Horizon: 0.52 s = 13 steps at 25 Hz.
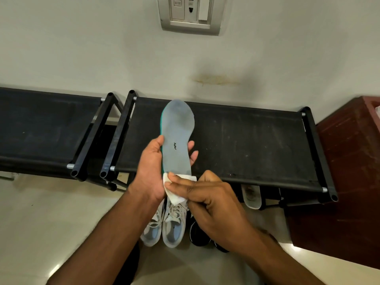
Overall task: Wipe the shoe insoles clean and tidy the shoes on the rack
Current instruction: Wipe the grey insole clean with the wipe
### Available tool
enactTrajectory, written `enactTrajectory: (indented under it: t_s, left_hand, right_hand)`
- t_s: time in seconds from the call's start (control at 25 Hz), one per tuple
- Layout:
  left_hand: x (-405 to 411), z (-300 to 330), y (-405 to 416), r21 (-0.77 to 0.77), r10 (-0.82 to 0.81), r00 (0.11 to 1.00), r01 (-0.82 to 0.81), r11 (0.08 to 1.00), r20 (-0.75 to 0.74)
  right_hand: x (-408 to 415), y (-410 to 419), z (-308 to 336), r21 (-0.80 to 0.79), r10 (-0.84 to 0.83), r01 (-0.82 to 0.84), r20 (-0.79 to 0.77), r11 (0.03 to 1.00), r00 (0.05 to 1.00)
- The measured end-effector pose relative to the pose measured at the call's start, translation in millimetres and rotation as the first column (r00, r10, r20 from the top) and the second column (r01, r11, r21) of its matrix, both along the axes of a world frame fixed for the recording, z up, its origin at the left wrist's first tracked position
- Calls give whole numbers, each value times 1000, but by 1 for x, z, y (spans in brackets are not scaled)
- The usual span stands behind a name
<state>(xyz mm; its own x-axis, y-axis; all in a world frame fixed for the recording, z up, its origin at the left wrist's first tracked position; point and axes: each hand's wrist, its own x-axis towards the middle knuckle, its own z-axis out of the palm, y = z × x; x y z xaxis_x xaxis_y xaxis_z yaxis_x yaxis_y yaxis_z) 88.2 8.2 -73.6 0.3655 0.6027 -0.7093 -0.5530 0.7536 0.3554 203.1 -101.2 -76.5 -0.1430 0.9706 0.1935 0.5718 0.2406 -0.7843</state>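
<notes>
A grey insole (pixel 177 136) with a teal edge stands upright over the black shoe rack (pixel 246 140). My left hand (pixel 152 171) grips its lower half, thumb on the left edge and fingertips showing on the right. My right hand (pixel 213 200) pinches a folded white wipe (pixel 174 197) and holds it against the insole's heel end. A pair of grey-white sneakers (pixel 164 227) sits on the floor below my hands. Black shoes (pixel 200 233) lie to their right, partly hidden by my right arm.
A second black rack (pixel 41 130) stands to the left, close beside the first. A white shoe sole (pixel 251 196) shows on a lower shelf. A dark red cabinet (pixel 349 171) stands at the right. A wall socket plate (pixel 190 15) is above.
</notes>
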Motion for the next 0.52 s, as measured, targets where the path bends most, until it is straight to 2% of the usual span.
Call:
enactTrajectory:
  t_s: [0.24,0.4,0.52]
  left_hand:
    - [0,-2,-5,41,-9,994,5,999,106]
    - [11,5,-19,74,-114,993,114,991,-9]
    - [13,7,-24,88,-170,983,176,980,-72]
  right_hand:
    - [17,16,-19,14,-142,141,69,990,987]
    - [37,30,-26,37,-264,261,159,965,951]
    - [42,30,-25,11,-325,327,154,945,933]
